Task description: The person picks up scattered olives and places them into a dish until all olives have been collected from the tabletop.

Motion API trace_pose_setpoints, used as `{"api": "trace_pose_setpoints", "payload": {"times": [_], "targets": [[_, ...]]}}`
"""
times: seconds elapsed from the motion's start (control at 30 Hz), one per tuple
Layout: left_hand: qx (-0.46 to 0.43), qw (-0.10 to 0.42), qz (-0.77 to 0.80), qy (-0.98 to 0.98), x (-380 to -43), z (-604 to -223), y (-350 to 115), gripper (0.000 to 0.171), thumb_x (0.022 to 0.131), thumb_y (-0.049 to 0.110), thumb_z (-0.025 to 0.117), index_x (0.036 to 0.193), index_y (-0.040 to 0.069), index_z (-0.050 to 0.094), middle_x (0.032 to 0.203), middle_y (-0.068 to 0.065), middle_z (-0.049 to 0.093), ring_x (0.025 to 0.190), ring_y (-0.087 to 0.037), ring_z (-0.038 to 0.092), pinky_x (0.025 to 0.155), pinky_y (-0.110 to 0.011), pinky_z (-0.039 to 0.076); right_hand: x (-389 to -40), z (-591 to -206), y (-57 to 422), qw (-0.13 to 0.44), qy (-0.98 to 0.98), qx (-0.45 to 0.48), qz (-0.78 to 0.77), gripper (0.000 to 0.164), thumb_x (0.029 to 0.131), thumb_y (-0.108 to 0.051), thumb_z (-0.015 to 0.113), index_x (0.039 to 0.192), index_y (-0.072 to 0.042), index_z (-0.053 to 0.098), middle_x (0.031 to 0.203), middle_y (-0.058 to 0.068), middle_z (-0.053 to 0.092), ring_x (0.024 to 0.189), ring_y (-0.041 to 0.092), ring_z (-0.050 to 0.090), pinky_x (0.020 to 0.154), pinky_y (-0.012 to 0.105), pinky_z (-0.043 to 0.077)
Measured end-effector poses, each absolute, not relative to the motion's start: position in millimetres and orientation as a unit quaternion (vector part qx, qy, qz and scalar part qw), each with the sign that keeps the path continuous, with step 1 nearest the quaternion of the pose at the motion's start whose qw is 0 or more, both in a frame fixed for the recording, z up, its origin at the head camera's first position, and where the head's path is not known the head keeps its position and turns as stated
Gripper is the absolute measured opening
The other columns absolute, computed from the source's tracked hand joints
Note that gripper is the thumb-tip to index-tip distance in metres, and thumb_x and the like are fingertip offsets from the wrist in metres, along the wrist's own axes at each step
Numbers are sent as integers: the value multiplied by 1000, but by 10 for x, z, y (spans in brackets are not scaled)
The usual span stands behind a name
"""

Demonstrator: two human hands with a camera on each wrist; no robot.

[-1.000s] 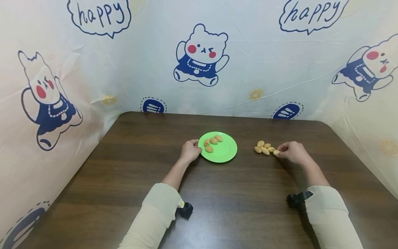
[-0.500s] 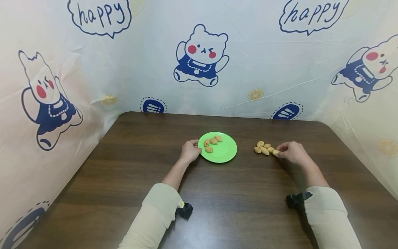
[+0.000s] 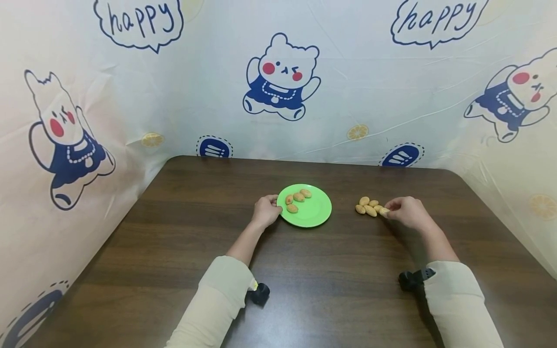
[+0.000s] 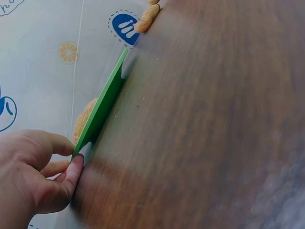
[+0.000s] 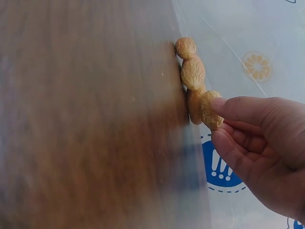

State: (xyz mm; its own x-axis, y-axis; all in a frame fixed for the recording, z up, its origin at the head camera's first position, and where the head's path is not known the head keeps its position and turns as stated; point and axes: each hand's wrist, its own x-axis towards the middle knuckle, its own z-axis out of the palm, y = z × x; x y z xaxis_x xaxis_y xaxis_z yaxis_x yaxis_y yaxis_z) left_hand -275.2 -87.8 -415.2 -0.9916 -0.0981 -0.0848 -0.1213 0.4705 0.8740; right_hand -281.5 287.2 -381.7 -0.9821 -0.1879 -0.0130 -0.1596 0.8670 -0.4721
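Note:
My left hand (image 3: 266, 211) pinches the left rim of a round green plate (image 3: 315, 212) between thumb and fingers, as the left wrist view shows from the side. On the plate's left and far part lie several peanuts in their shells (image 3: 299, 197). To the right of the plate, several more unshelled peanuts (image 3: 371, 211) lie in a small cluster on the table. At the right end of this cluster my right hand (image 3: 408, 212) pinches one peanut (image 5: 210, 110) between thumb and fingertips. In the right wrist view that peanut sits slightly above the table, close against its neighbours.
The brown wooden table (image 3: 330, 285) spreads out in front of both arms. A pale curtain (image 3: 209, 92) with printed cartoon bears stands behind it and along both sides. Small black cameras (image 3: 260, 295) are strapped at the wrists near the rolled sleeves.
My right hand, with the peanut between its fingers, has shifted slightly left and up toward the cluster. The left hand and plate have stayed almost still.

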Motion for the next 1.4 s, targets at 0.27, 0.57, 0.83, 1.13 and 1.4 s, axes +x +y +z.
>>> {"api": "trace_pose_setpoints", "payload": {"times": [0.27,0.57,0.83,1.13,1.4], "targets": [[-59,9,501,863,-2754,-4155,-876,45,86,1,56,131,-2,50,104,-10,60,94,-19,54,73,-27,47,-2801,-3799,2816,23,964,-96,-248,22,83,-17,67,95,1,68,85,9,65,80,25,55,68,37,44],[-59,8,503,862,-2754,-4149,-874,46,85,1,56,131,-2,50,105,-10,60,95,-19,54,75,-28,47,-2812,-3780,2747,25,962,-96,-255,23,83,-18,67,96,1,68,86,9,65,81,24,55,68,36,44],[-60,7,503,862,-2763,-4162,-885,46,86,2,56,131,-1,50,104,-10,59,94,-19,53,73,-28,46,-2825,-3742,2670,20,961,-98,-257,25,83,-18,68,97,3,67,87,11,65,81,25,55,68,36,45],[-58,7,503,862,-2753,-4165,-878,45,85,2,56,130,-2,51,104,-10,59,94,-20,54,74,-28,47,-2843,-3723,2557,24,958,-104,-265,21,82,-15,68,95,2,68,85,9,65,78,22,55,65,33,44],[-55,6,505,862,-2758,-4168,-885,46,86,2,56,130,-2,50,106,-11,59,95,-20,54,75,-28,47,-2870,-3737,2503,20,956,-111,-271,23,82,-15,69,96,3,67,85,10,65,79,23,56,65,33,45]]}}
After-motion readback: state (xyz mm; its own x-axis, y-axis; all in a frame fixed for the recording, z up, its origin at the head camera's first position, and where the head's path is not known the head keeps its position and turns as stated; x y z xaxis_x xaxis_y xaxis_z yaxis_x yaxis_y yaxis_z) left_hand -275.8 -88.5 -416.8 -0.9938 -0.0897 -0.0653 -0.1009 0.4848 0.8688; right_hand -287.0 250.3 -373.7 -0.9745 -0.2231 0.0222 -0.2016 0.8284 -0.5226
